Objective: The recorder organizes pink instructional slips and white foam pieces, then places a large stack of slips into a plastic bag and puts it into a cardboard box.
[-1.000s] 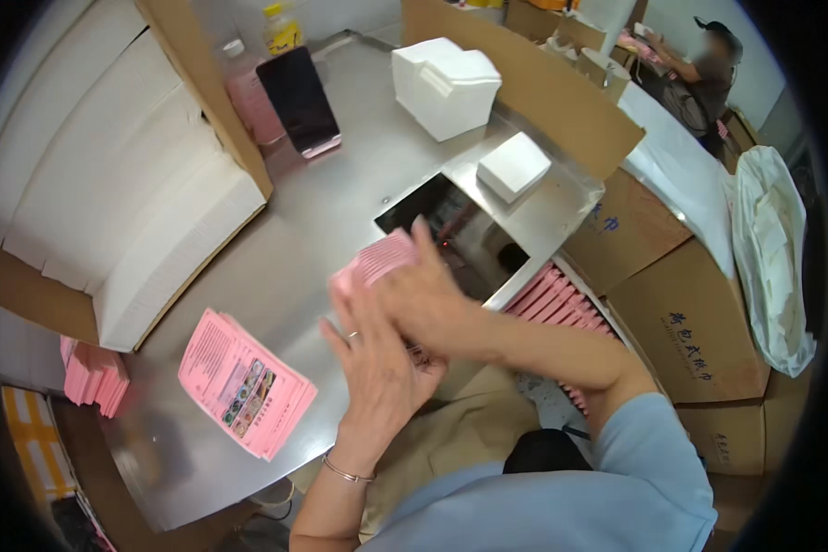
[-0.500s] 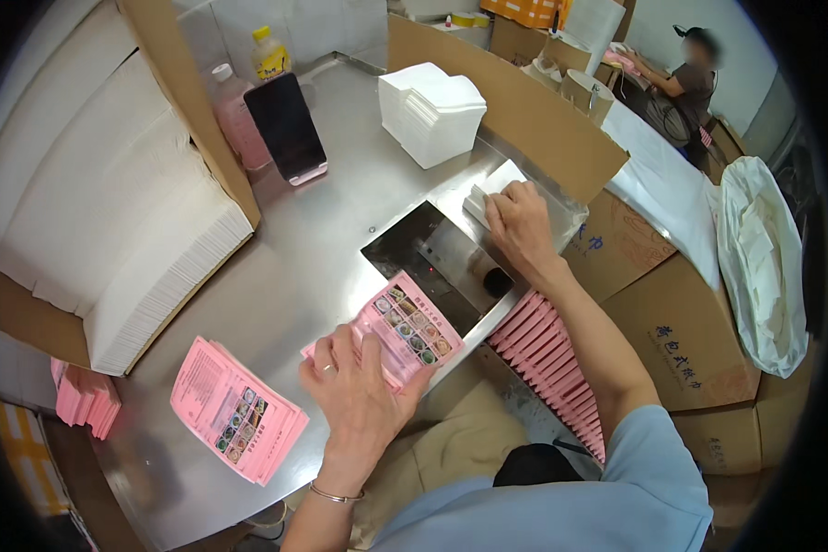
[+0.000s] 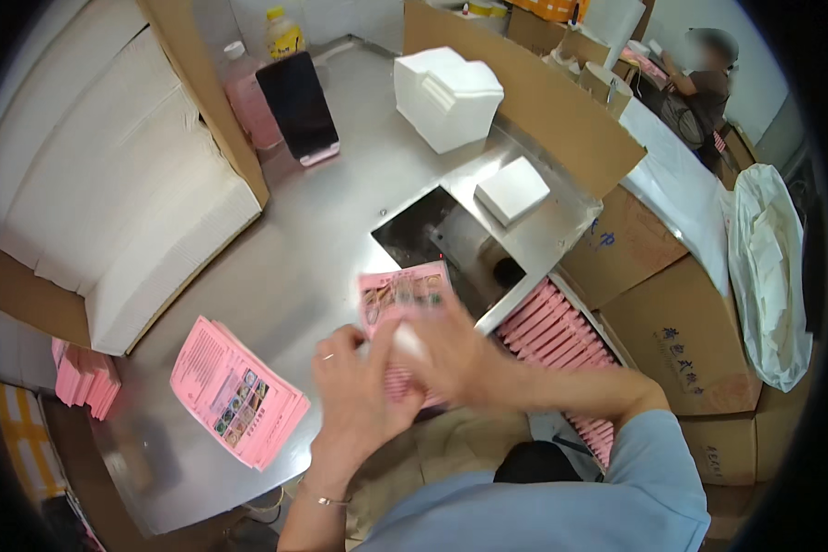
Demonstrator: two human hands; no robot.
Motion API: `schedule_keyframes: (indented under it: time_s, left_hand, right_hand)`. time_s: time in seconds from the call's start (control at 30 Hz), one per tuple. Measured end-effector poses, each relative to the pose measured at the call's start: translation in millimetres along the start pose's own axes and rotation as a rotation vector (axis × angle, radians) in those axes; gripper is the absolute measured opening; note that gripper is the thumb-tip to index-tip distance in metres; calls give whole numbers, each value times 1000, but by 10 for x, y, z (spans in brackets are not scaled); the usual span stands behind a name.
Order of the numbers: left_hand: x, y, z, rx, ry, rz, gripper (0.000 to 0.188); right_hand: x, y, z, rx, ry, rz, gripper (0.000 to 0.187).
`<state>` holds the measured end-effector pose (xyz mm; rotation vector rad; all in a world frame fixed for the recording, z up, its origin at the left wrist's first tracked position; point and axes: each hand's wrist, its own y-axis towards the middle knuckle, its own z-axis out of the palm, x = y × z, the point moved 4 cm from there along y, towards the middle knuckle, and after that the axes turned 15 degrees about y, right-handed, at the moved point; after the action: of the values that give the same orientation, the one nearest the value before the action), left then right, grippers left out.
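My left hand (image 3: pixel 363 382) has its fingers closed on the near part of a pink printed bag (image 3: pixel 407 283) at the table's front edge. Over the same bag is my right hand (image 3: pixel 460 359), smeared by motion. A small white wad of folded napkins (image 3: pixel 410 342) shows between the two hands, seemingly in the right hand's grip at the bag's mouth; how far it is inside cannot be seen. To the left lies a stack of pink printed bags (image 3: pixel 239 396). A short stack of white napkins (image 3: pixel 513 190) sits beyond the dark rectangular opening (image 3: pixel 451 248).
A taller napkin stack (image 3: pixel 446 99) stands at the back. Left are a carton of napkins (image 3: pixel 170 184), a phone on a stand (image 3: pixel 299 109) and bottles (image 3: pixel 250 101). Filled pink packs (image 3: pixel 557 336) are lined up below the right edge, near brown cartons (image 3: pixel 672 313). Another person (image 3: pixel 699 87) sits far right.
My right hand has left the short napkin stack and come back to the pink bag, bringing white napkins. My left hand stays at the bag, which has turned.
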<state>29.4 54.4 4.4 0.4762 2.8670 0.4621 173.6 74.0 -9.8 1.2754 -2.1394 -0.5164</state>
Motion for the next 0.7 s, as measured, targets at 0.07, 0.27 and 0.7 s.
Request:
schedule_keyframes:
  time_s: [0.07, 0.27, 0.7]
  left_hand:
    - [-213, 101, 4, -1, -60, -37, 73]
    - [-32, -184, -325, 238, -432, 28, 62]
    - [732, -1407, -1118, -266, -1179, -22, 48]
  right_hand:
    - [-472, 121, 232, 103, -40, 169, 30]
    - [-1358, -76, 53, 139, 209, 809, 20]
    - [-1301, -64, -875, -363, -456, 264, 24]
